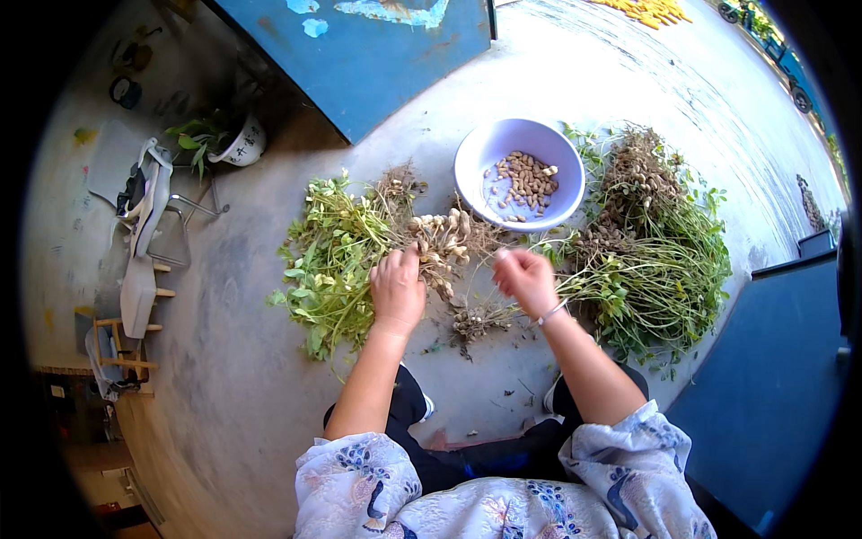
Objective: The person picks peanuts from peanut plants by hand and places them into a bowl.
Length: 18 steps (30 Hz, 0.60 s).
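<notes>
My left hand (399, 290) grips the stems of a peanut plant. Its cluster of pale peanut pods (441, 236) and tangled roots spreads out just past my fingers. To the right, apart from this cluster, my right hand (527, 277) is blurred with its fingers curled, and whether anything is between them is unclear. Beyond both hands sits a lavender plastic basin (574, 182), with loose peanuts (527, 180) on its bottom. Leafy peanut plants (323, 263) lie under and beside my left hand. A bigger heap of peanut plants (646, 269), roots and pods attached, is on the right.
Blue metal door panels stand at the top (377, 60) and lower right (768, 377). On the left are chairs (145, 222) and a potted plant (244, 143). A small root clump (478, 320) lies on the concrete floor (256, 337) between my arms. Yellow corn cobs (643, 10) lie far off.
</notes>
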Motion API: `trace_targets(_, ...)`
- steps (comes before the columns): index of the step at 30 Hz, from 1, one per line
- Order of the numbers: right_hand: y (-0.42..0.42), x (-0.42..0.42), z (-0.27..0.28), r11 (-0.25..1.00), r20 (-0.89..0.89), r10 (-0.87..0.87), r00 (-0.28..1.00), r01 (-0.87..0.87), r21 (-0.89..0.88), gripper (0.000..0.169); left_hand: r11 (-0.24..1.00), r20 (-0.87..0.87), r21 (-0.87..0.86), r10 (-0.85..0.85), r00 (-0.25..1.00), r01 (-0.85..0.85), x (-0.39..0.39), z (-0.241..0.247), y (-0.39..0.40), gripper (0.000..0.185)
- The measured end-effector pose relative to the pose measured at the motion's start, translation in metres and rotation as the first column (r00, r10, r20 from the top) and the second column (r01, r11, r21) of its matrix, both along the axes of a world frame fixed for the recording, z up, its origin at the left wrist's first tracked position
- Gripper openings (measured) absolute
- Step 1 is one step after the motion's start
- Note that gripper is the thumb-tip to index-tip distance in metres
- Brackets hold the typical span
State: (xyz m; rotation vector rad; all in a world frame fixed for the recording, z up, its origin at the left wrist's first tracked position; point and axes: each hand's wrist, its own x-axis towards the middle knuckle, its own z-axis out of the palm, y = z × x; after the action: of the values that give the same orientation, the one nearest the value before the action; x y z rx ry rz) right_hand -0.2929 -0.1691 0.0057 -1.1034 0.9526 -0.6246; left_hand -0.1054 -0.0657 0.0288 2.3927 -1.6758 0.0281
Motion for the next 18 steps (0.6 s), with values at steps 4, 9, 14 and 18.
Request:
trace_targets(4,0.032,0.022,0.000,0.914,-0.046,0.378,0.925,-0.364,0.179,0.038,0.995,-0.087,0.094,0.030,0.996,-0.022,-0.004,-0.010,-0.008,0.051)
trace_targets(9,0.026,0.034,-0.022,0.910,-0.012,0.334,0.943,-0.319,0.265,0.035,0.997,-0.264,0.065,-0.017,0.964,0.035,-0.003,-0.031,-0.013,0.046)
trace_targets(14,0.015,0.032,-0.024,0.774,0.239,0.263,0.935,-0.352,0.526,0.033,0.994,-0.669,0.109,0.062,0.741,0.015,0.011,-0.027,-0.017,0.047)
trace_targets(18,0.010,0.037,-0.027,0.711,0.220,0.153,0.963,-0.262,0.653,0.026,0.991,-0.870,0.097,0.038,0.491,0.094,0.015,-0.021,-0.015,0.054)
